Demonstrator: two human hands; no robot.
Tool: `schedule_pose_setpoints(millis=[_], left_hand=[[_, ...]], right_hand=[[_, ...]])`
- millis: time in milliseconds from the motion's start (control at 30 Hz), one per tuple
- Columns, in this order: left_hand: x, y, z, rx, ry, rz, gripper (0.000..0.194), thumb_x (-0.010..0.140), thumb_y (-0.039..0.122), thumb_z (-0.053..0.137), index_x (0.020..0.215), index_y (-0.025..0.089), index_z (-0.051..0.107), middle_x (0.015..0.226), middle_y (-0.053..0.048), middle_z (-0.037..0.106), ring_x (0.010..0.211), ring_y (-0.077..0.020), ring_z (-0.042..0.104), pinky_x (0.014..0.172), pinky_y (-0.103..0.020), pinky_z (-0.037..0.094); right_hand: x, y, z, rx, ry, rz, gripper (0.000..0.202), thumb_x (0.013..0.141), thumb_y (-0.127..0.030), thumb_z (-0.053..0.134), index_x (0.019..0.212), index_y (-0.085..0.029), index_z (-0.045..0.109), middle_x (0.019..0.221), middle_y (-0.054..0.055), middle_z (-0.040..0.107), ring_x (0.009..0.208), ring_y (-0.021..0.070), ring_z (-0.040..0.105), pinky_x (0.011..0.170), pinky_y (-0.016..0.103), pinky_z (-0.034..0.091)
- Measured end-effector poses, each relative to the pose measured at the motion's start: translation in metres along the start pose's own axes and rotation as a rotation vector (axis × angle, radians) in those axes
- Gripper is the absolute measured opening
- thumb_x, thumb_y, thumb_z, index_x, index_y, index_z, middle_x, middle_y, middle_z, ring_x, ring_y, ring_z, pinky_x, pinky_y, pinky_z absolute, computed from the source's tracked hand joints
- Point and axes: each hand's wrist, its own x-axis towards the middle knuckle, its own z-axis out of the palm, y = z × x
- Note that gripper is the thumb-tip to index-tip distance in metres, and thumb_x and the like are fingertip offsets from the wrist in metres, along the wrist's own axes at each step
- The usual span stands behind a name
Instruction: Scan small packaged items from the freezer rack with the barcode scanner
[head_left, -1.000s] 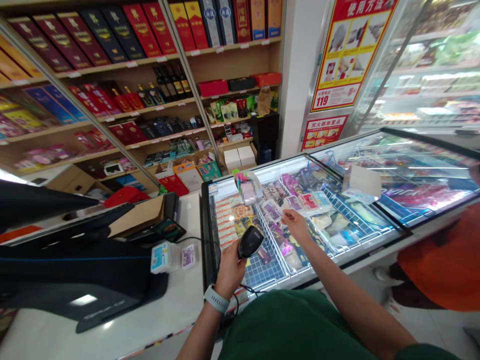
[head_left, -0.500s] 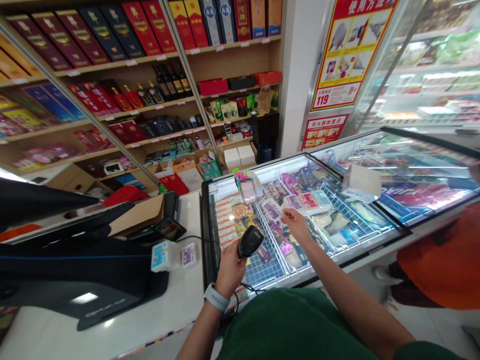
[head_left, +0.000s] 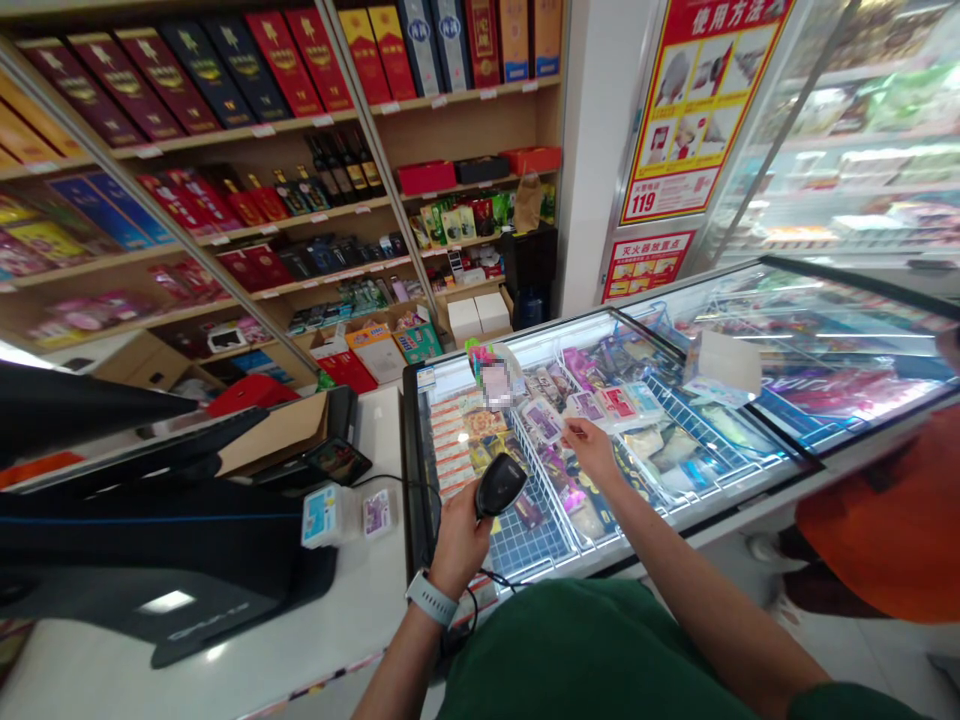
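My left hand [head_left: 461,540] is wrapped round the handle of a black barcode scanner [head_left: 501,484], its head tilted up over the freezer's glass top. At the end of my outstretched right arm, my right hand [head_left: 592,450] pinches the edge of a flat plastic pack with a purple label [head_left: 541,420]. Just beyond it, on the glass, lies a row of similar packs: a purple one [head_left: 585,405], a red one [head_left: 618,402] and a blue one [head_left: 646,397]. A bright coloured item [head_left: 484,355], partly blurred out, sits behind them.
The glass-topped freezer [head_left: 611,318] holds baskets of frozen food, with an open carton [head_left: 724,365] on top. On the white counter [head_left: 379,600], at left, are a blue-labelled pack [head_left: 321,515], a purple-labelled pack [head_left: 379,512] and a black checkout terminal [head_left: 165,560]. A person in orange [head_left: 885,530] stands at right.
Both hands stay almost still, with the scanner and the purple-labelled pack in the same places. The person in orange at right shifts slightly.
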Motion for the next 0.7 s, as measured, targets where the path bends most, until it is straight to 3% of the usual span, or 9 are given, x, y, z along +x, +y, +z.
schedule_pose_setpoints(millis=[700], left_hand=[[0.0006, -0.0056, 0.0008, -0.010, 0.010, -0.013, 0.045, 0.074, 0.006, 0.054, 0.117, 0.017, 0.056, 0.112, -0.009, 0.067, 0.108, -0.0244, 0.061, 0.096, -0.042, 0.046]], right_hand=[[-0.0002, -0.0006, 0.0015, -0.011, -0.002, 0.008, 0.031, 0.073, -0.040, 0.062, 0.095, -0.018, 0.066, 0.083, 0.005, 0.073, 0.069, 0.0201, 0.070, 0.072, 0.036, 0.058]])
